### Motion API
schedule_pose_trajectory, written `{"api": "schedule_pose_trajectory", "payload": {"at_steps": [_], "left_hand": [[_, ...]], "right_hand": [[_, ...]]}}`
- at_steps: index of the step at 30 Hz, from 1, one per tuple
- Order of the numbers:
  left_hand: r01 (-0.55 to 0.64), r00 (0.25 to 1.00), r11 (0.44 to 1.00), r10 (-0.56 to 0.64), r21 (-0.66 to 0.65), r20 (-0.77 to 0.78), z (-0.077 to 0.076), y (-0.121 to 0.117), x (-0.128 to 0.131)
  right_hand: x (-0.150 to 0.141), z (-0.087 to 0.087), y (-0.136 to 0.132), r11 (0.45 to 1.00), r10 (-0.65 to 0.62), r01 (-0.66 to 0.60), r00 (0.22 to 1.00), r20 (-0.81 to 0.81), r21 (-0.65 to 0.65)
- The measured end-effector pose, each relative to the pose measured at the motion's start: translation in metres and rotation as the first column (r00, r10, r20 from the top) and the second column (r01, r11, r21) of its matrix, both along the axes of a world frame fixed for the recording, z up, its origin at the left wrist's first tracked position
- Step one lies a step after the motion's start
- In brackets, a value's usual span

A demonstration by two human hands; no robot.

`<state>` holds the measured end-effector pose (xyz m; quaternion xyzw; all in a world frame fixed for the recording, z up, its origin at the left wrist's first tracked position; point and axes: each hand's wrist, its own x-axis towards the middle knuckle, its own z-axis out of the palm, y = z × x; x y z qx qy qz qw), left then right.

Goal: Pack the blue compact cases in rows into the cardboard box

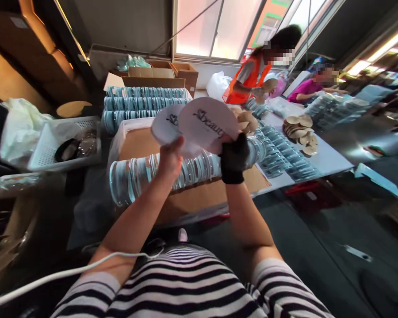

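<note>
My bare left hand [170,160] is raised in front of me, fingers pinched on the lower edge of a white round disc [166,126] with a dark logo. My right hand [234,157], in a black glove, grips a second white round disc [208,121] printed with "beauty"; it overlaps the first disc. Both discs are held above a long row of round clear-rimmed lids [142,174] lying on a cardboard box [199,194].
More rows of round lids [146,104] are stacked behind, with open cartons [182,73] beyond. A white basket [58,143] stands at the left. On the table [331,161] at the right lie lid rows and tan discs [300,128]. Two people work at the far end.
</note>
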<state>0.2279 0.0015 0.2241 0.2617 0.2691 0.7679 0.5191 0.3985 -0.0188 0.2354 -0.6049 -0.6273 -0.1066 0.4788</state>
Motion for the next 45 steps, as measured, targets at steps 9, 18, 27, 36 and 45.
{"api": "schedule_pose_trajectory", "payload": {"at_steps": [9,18,27,36,45], "left_hand": [[-0.110,0.990,0.991,0.115,-0.073,0.082,-0.015,-0.007,-0.045],[-0.068,0.992,0.994,0.077,-0.088,0.097,-0.016,-0.005,-0.041],[-0.002,0.982,0.992,0.026,-0.124,0.187,-0.017,-0.009,-0.042],[-0.021,0.994,0.996,0.030,-0.083,0.109,-0.026,-0.007,-0.038],[-0.113,0.984,0.993,0.107,-0.039,-0.142,-0.041,-0.004,-0.031]], "right_hand": [[-0.007,-0.043,-0.151,0.950,0.041,0.056,0.953,0.301,-0.307],[-0.069,-0.038,-0.093,0.790,0.174,0.109,0.904,0.391,-0.604],[-0.072,-0.081,-0.075,0.798,0.045,0.154,0.949,0.312,-0.582],[-0.065,-0.087,-0.059,0.594,0.177,-0.307,0.951,-0.252,-0.743],[-0.035,-0.044,-0.034,0.485,0.412,-0.655,0.755,-0.509,-0.579]]}}
